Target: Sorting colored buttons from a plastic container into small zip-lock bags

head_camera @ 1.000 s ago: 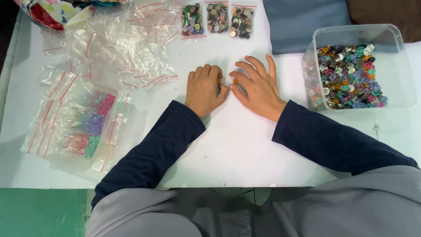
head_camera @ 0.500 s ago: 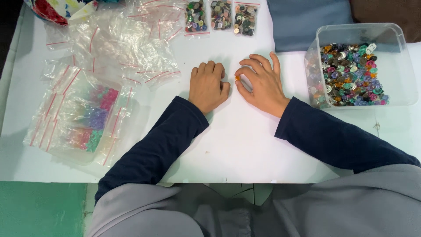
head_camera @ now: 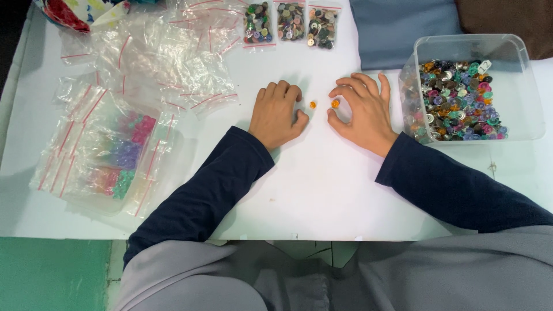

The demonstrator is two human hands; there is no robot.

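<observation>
Two orange buttons [head_camera: 323, 104] lie on the desk [head_camera: 322, 190] between the hands. Left hand [head_camera: 277, 114] rests curled, empty; right hand [head_camera: 362, 112] fingers spread, empty.

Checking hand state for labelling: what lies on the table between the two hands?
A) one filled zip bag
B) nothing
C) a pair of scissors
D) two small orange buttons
D: two small orange buttons lie on the white table in the gap between the left hand and the right hand, neither hand gripping them.
</observation>
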